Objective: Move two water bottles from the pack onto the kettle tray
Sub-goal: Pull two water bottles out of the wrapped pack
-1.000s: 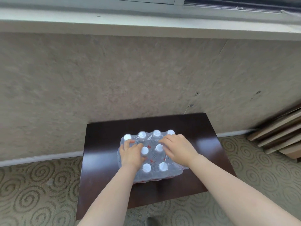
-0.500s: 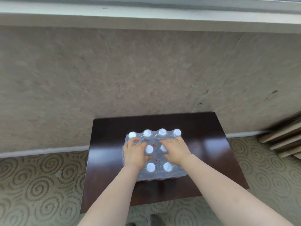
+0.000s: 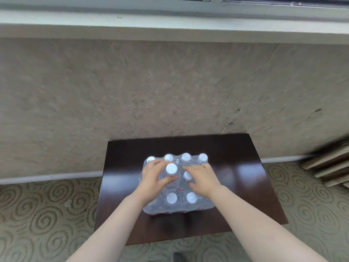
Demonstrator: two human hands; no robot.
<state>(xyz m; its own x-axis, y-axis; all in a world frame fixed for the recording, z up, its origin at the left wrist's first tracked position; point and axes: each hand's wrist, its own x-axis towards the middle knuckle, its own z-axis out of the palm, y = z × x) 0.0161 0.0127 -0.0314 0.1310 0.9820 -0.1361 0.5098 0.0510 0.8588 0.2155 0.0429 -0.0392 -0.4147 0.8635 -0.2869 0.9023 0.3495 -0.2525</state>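
- We see the pack (image 3: 178, 186) of water bottles, wrapped in clear plastic, sitting near the middle of a dark wooden table (image 3: 236, 178); the table's far edge meets the beige wall (image 3: 151, 87).
- Our left hand (image 3: 154, 181) is wrapped around one bottle (image 3: 171, 173) in the pack's middle row: thumb across its near side, fingers curled round the far side. Its white cap stands higher than the neighbouring caps.
- Our right hand (image 3: 203, 178) lies flat on the pack at 3 o'clock from that bottle, fingers loosely spread and pressing down on the wrap, gripping nothing.
- Four white caps line the pack's far edge at 12 o'clock; two more show at the near edge at 6 o'clock, between our forearms.
- One cap shows just beside the right hand's fingertips.
- Patterned carpet (image 3: 41, 214) surrounds the table; stacked wooden boards (image 3: 332, 163) lean at 3 o'clock, well apart from the pack.
- A window ledge (image 3: 170, 23) runs across at 12 o'clock.
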